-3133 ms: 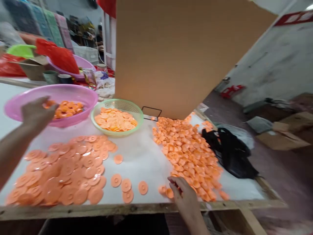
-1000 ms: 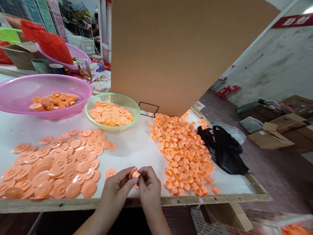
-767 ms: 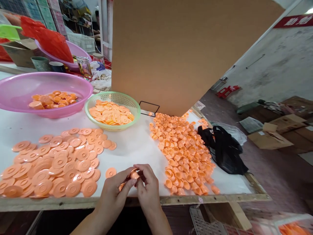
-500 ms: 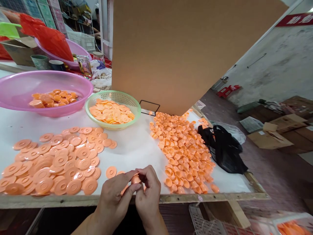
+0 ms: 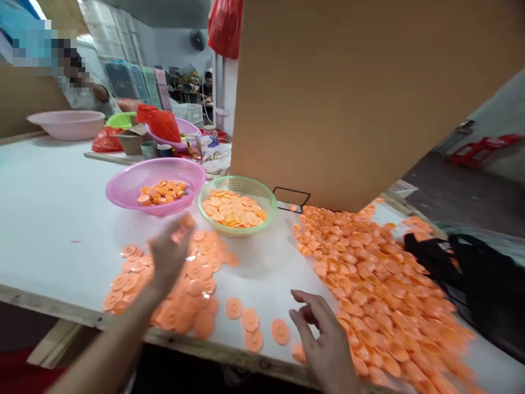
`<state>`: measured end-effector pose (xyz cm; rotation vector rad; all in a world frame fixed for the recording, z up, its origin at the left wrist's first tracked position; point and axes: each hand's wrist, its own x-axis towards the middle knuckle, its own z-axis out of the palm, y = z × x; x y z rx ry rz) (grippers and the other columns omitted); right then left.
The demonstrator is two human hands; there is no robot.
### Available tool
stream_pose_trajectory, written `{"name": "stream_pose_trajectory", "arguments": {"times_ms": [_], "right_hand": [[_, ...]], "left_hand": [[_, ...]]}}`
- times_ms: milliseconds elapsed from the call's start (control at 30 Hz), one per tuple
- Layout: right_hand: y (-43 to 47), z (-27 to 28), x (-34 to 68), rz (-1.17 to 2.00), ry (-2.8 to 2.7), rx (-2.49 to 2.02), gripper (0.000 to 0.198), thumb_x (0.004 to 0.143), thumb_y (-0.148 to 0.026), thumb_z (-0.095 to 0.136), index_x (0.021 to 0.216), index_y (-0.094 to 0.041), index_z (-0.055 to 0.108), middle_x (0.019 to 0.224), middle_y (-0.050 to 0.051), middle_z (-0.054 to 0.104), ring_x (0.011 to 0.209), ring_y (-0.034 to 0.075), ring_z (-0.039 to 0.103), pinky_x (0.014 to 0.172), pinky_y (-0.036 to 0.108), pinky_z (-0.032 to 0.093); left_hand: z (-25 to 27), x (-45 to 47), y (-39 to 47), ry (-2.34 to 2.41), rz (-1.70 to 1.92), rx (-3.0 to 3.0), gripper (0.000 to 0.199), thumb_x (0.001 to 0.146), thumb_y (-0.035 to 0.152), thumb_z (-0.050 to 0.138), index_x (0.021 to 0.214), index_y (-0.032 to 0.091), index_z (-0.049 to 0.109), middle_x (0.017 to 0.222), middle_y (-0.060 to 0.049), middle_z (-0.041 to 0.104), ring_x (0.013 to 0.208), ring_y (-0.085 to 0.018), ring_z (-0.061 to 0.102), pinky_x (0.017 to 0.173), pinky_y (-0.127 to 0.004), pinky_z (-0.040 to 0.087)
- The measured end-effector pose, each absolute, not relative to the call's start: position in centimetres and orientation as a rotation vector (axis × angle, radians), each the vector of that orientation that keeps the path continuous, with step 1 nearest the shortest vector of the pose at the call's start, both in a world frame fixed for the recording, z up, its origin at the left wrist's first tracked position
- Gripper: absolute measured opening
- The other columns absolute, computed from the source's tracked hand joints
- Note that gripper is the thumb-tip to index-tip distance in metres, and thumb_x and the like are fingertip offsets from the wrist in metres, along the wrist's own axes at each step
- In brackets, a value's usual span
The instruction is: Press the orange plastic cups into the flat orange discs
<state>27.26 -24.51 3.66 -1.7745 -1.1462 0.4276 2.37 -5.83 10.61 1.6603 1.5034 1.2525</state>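
The left hand (image 5: 169,256) pinches a blurred orange piece (image 5: 187,220), best kept clear of saucers (image 5: 199,273) near its fingers; the right hand (image 5: 326,339), fingers parted, has cups (image 5: 385,284) beside it.

Both of the worker's hands are up now, well apart! The left arm (image 5: 110,345), bare along the forearm, stretches forward, its left hand (image 5: 169,257) blurred, fingers bent into a pinch. The right hand (image 5: 326,336) sits lower and closer in, thumb (image 5: 302,329) and 1 long finger (image 5: 308,299) curved, a gap between their tips.
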Motion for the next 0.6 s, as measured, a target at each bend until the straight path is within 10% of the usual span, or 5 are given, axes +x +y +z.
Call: {"name": "stream_pose_trajectory", "arguments": {"times_ms": [133, 233, 367, 600], "right_hand": [[-27.9, 2.9, 30.3, 0.456, -1.072, -1.999, 0.021, 0.078, -0.031, 0.057, 0.089, -0.02, 0.072, 0.086, 0.007, 0.068, 0.07, 0.02, 0.063, 0.06, 0.03, 0.05], [-29.1, 2.5, 30.6, 0.519, -1.074, -2.063, 0.023, 0.076, -0.027, 0.057, 0.091, -0.02, 0.072, 0.086, 0.007, 0.067, 0.071, 0.02, 0.062, 0.064, 0.03, 0.049], [-29.1, 3.1, 30.0, 0.596, -1.099, -2.074, 0.021, 0.08, -0.028, 0.056, 0.093, -0.02, 0.071, 0.085, 0.005, 0.066, 0.079, 0.02, 0.062, 0.073, 0.031, 0.048], [-28.3, 3.8, 28.9, 0.772, -1.309, -2.152, 0.012, 0.07, -0.018, 0.068, 0.081, -0.021, 0.068, 0.076, 0.0, 0.06, 0.07, 0.017, 0.056, 0.066, 0.028, 0.043]], "left_hand": [[13.8, -3.2, 4.6, 1.745, 1.359, 1.65, 0.05, 0.079, 0.031, 0.068, 0.12, 0.004, 0.059, 0.136, -0.01, 0.058, 0.133, -0.03, 0.04, 0.116, -0.043, 0.02], [11.9, -3.6, 6.3, 1.918, 1.271, 2.037, 0.047, 0.081, 0.036, 0.064, 0.118, 0.006, 0.063, 0.134, -0.011, 0.059, 0.126, -0.029, 0.049, 0.112, -0.043, 0.03], [6.4, 1.5, -1.8, 1.457, 1.041, 2.317, 0.02, 0.083, 0.034, 0.062, 0.091, 0.018, 0.072, 0.088, -0.001, 0.071, 0.08, -0.016, 0.063, 0.083, -0.03, 0.049], [1.7, 14.2, -15.8, 0.658, 0.229, 2.42, 0.015, 0.07, 0.018, 0.068, 0.085, 0.019, 0.068, 0.094, -0.007, 0.065, 0.095, -0.026, 0.055, 0.08, -0.038, 0.042]]}}
